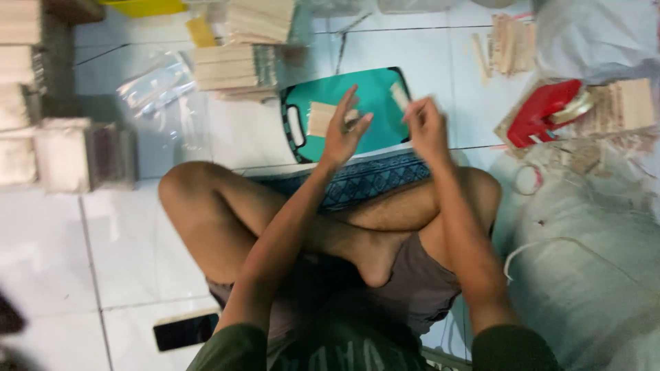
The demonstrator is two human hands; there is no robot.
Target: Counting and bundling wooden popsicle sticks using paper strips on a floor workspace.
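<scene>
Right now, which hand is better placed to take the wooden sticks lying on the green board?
Left, probably. The left hand hovers open right over the stick bundle on the green board. The right hand already pinches a stick.

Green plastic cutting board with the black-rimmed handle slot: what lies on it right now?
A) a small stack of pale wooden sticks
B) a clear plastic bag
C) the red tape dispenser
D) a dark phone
A: a small stack of pale wooden sticks rests on the green plastic cutting board, just beyond the left hand; the red tape dispenser sits off to the right and the dark phone lies on the white tile floor.
</scene>
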